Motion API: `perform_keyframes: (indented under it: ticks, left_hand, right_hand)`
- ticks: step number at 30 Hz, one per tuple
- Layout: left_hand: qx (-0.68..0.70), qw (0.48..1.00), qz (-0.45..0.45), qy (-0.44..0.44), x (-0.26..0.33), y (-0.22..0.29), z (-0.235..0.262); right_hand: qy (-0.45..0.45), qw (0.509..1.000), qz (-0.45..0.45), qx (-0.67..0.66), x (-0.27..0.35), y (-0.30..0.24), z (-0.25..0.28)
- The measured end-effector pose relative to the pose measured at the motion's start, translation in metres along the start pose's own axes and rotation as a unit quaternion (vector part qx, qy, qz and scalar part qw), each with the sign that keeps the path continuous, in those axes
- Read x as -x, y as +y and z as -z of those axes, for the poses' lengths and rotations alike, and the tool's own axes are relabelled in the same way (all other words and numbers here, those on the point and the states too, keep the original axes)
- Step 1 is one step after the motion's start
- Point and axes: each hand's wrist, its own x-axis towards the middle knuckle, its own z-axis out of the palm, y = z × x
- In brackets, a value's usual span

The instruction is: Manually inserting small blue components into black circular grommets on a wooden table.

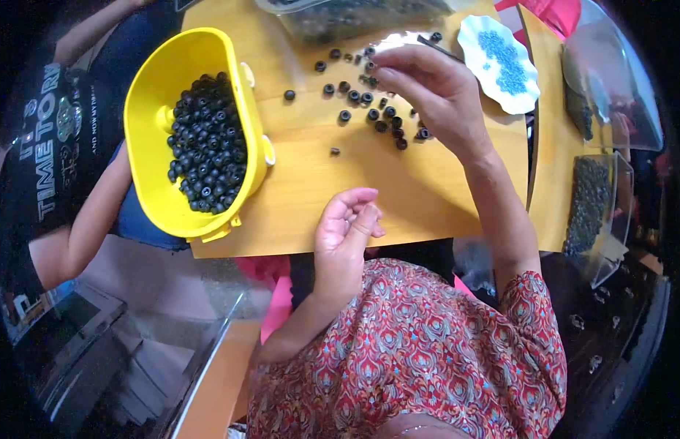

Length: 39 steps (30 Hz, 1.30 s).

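My right hand (436, 94) reaches over the table, fingertips drawn together among loose small black round pieces (374, 114), some showing a hole in one end. Whether a piece sits between those fingertips is too small to tell. Close to the table's front edge, my left hand (344, 241) is raised with its fingers curled and the thumb pressed against them. Anything inside that grip is hidden. A yellow plastic bin (148, 121) on the left holds a heap of similar black pieces (208, 146). Beyond my right hand lies a white scalloped dish (468, 38) of tiny light-blue pieces (503, 62).
A clear plastic container (340, 22) with dark contents stands at the far edge of the wooden table (296, 208). More clear containers (599, 219) of dark pieces are at the right. A person in a black T-shirt (77, 146) is on the left, beside the yellow bin.
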Motion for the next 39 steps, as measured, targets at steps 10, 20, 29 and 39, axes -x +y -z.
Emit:
perform_keyframes:
  ticks: [10, 20, 29, 39]
  left_hand:
    - [-0.037, 0.998, 0.042, -0.014, 0.003, -0.014, -0.019]
    - [-0.055, 0.995, 0.065, -0.044, 0.009, -0.022, -0.019]
    - [-0.067, 0.995, 0.063, -0.049, 0.009, -0.022, -0.018]
    - [-0.070, 0.995, 0.062, -0.046, 0.007, -0.023, -0.020]
  right_hand:
    - [0.074, 0.958, 0.139, 0.238, 0.051, 0.042, 0.027]
    - [0.045, 0.914, 0.163, 0.370, 0.057, 0.036, 0.014]
    - [0.034, 0.891, 0.104, 0.440, 0.054, 0.030, -0.004]
    - [-0.027, 0.876, 0.089, 0.473, 0.039, 0.032, -0.012]
